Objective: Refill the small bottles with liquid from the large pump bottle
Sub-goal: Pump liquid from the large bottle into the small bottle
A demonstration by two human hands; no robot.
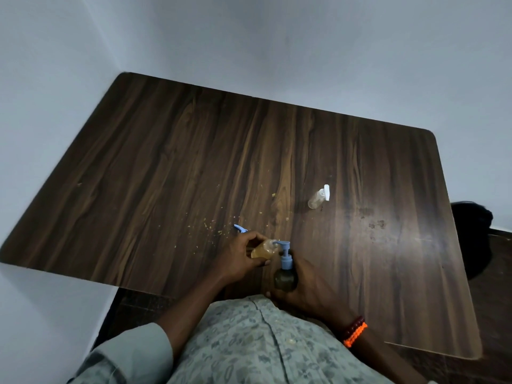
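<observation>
My left hand [238,257] grips a tilted small bottle [264,249], low centre frame, mouth at the pump spout; my right hand [304,289] wraps the upright pump bottle [285,275], just right. Second small bottle [318,197] lies upper right, nearer right hand

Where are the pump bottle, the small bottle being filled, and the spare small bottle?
pump bottle [285,278], head view, dark body
small bottle being filled [263,250], head view, amber side
spare small bottle [316,200], head view, clear body

Far tabletop [194,139] open; clear bottle [318,197] (capped) stands right
</observation>
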